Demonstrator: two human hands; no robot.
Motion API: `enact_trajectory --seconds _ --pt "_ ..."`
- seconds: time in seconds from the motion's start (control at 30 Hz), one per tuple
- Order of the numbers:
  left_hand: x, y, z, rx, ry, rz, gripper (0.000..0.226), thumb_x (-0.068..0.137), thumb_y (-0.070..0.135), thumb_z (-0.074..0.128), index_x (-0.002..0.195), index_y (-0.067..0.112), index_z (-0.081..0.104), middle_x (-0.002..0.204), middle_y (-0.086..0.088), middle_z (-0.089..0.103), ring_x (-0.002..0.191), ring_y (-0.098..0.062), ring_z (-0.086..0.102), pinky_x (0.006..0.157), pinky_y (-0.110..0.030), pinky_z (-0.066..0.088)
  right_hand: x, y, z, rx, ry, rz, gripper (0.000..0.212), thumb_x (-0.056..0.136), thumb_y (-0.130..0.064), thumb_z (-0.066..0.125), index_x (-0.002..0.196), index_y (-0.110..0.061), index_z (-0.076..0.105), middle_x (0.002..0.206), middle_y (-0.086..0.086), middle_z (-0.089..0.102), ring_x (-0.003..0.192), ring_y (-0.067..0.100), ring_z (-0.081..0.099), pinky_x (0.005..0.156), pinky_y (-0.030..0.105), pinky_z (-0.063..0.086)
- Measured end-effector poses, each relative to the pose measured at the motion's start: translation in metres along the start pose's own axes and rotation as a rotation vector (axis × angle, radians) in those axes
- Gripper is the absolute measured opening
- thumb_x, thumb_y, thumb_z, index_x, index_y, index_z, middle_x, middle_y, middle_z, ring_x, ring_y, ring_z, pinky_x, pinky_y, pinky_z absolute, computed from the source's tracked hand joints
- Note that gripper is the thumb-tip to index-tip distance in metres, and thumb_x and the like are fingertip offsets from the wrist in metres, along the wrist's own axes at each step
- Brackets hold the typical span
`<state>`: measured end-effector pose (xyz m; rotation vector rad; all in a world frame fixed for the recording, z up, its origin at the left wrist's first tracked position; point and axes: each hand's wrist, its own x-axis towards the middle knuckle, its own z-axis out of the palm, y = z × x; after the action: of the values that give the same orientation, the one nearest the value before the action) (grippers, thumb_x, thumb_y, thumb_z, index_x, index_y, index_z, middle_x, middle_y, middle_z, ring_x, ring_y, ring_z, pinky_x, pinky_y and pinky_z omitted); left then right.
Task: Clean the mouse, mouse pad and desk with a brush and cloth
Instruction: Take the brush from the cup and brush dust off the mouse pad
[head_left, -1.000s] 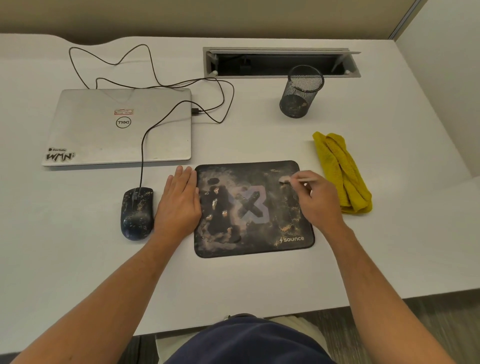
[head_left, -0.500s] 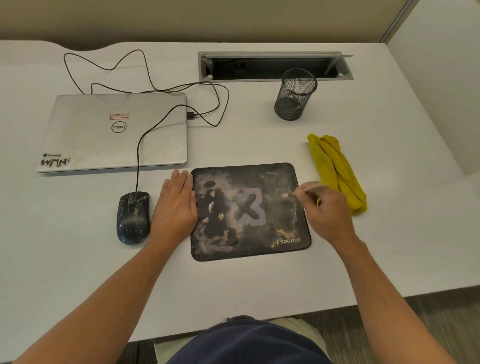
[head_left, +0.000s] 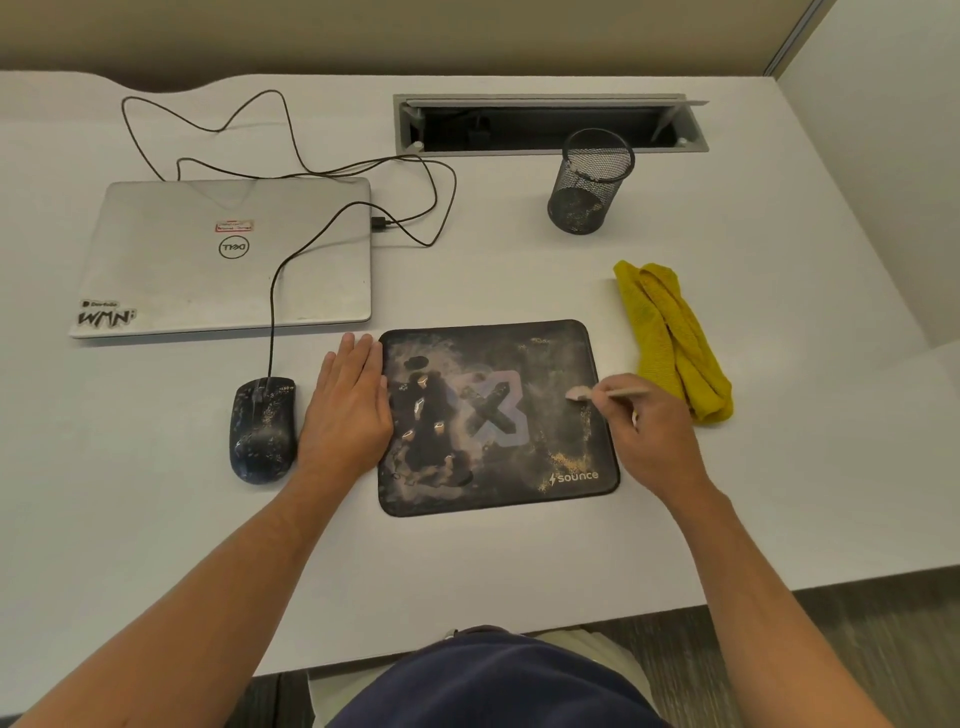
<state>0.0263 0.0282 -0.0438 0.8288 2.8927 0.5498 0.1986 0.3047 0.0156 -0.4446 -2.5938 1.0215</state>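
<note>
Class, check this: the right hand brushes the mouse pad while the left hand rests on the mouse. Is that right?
Not quite. In the head view the left hand lies flat at the mouse pad's left edge, beside the mouse, not on it. The right hand does hold the brush to the pad.

Both bare forearms reach forward from the lower corners over the tabletop, converging slightly toward the middle. The left hand lies palm down with fingers straight and close together, its thumb side pressing on the left edge of the mouse pad. The right hand is curled, its grip a pinch of thumb and fingertips on the thin handle of a brush, knuckles up and wrist bent slightly inward.
</note>
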Motion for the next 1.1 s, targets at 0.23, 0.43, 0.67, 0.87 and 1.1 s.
enact_trajectory --seconds 0.23,0.43,0.67,0.87,1.1 --pt "0.0 0.0 0.001 -0.005 0.008 -0.009 0.052 0.103 0.023 0.029 0.152 0.005 0.022 0.159 -0.011 0.021 0.148 -0.022 0.007 0.121 -0.035 0.001 -0.047 0.005 -0.009 0.019 -0.077 0.009 0.009 0.093 -0.036 0.054 0.095 -0.041 0.061 0.09 -0.021 0.062 0.088 -0.005 0.057 0.066 0.003 0.039" --pt "0.0 -0.001 0.0 -0.003 -0.01 -0.007 0.057 0.1 0.032 0.02 0.152 0.007 0.021 0.159 -0.011 0.02 0.148 -0.021 0.007 0.12 -0.034 0.001 0.001 0.003 0.005 0.082 0.089 0.047 0.016 0.093 -0.026 0.059 0.093 -0.015 0.071 0.095 -0.01 0.067 0.085 0.0 0.06 0.07 0.009 0.044" --pt "0.0 -0.001 0.0 -0.002 -0.008 -0.006 0.058 0.1 0.034 0.018 0.151 0.007 0.022 0.159 -0.01 0.02 0.148 -0.02 0.007 0.12 -0.032 -0.001 0.066 -0.01 0.033 -0.017 0.106 0.02 0.02 0.096 -0.031 0.055 0.099 -0.016 0.069 0.099 -0.004 0.07 0.086 0.009 0.061 0.074 0.02 0.05" --pt "0.001 -0.001 0.001 -0.012 0.0 -0.005 0.058 0.099 0.033 0.019 0.151 0.007 0.024 0.159 -0.011 0.022 0.148 -0.021 0.009 0.119 -0.032 -0.001 0.051 -0.017 0.035 -0.053 -0.064 -0.018 0.016 0.095 -0.022 0.058 0.102 -0.016 0.072 0.103 -0.007 0.07 0.093 0.01 0.062 0.082 0.026 0.052" --pt "0.0 -0.002 0.002 -0.015 0.011 0.005 0.057 0.1 0.031 0.021 0.15 0.005 0.025 0.158 -0.013 0.024 0.148 -0.023 0.011 0.12 -0.034 0.002 -0.011 -0.018 0.008 -0.023 -0.304 -0.096 0.011 0.09 -0.014 0.065 0.096 -0.016 0.074 0.096 -0.015 0.07 0.09 0.0 0.063 0.081 0.015 0.048"
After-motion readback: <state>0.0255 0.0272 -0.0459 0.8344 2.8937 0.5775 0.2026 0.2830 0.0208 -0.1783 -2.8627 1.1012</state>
